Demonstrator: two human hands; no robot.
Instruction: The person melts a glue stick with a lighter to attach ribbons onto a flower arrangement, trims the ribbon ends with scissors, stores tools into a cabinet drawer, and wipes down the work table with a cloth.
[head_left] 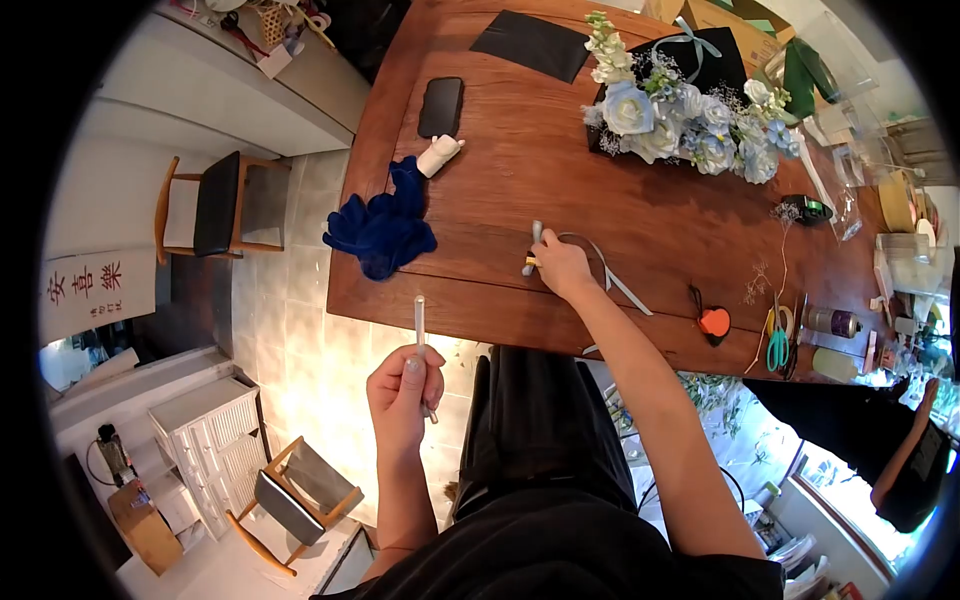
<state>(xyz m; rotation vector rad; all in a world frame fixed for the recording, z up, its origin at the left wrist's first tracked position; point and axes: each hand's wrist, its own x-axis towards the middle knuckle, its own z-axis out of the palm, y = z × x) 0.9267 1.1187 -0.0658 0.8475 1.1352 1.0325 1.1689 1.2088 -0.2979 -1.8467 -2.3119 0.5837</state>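
My left hand (pixel 405 385) is closed around a thin, pale translucent stick (pixel 420 318), held upright just off the table's front edge. On the wooden table (pixel 490 190), my right hand (pixel 560 262) has its fingers closed on a grey ribbon roll (pixel 537 232). A loose grey ribbon tail (pixel 625 292) curves away to the right of it. Dark blue fabric (pixel 380 225) lies bunched near the table's left corner, with a small white object (pixel 440 156) beside it. Blue and white flowers (pixel 690 125) fill a black box at the back right.
A phone (pixel 441 107) and a black sheet (pixel 530 45) lie toward the back. An orange tape measure (pixel 713 321), teal scissors (pixel 778 345) and a spray can (pixel 832 322) are at the right. Another person's arm (pixel 905 450) shows at far right. Chairs (pixel 218 205) stand left.
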